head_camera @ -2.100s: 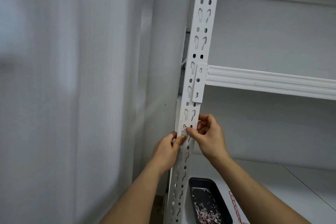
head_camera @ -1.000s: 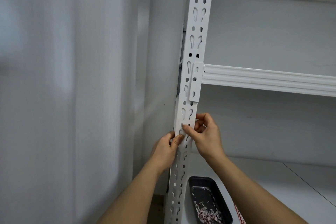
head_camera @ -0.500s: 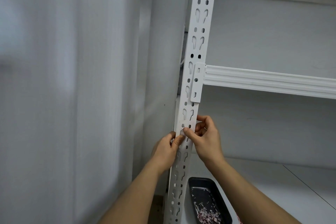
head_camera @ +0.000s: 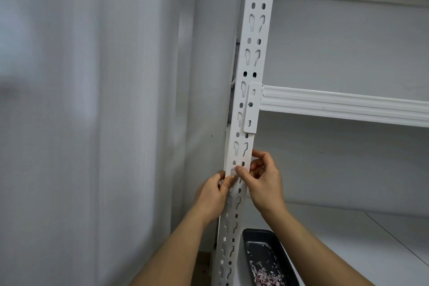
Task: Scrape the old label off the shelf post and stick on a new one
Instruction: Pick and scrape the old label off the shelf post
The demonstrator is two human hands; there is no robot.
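The white slotted shelf post runs from top to bottom through the middle of the view. A pale white label lies flat on its front, just below the beam bracket. My left hand grips the post's left edge, its thumb on the front at the label's lower part. My right hand presses its index fingertip on the label near the left holes. Its thumb touches the post's right edge and the other fingers are curled. No scraper is in view.
A dark tray with pink and white scrapings sits on the lower shelf board, right of the post. A white beam joins the post above my hands. A pale curtain hangs at the left.
Both hands stay at the same spot on the post. My right index fingertip has shifted slightly over the label. The view has wobbled a little.
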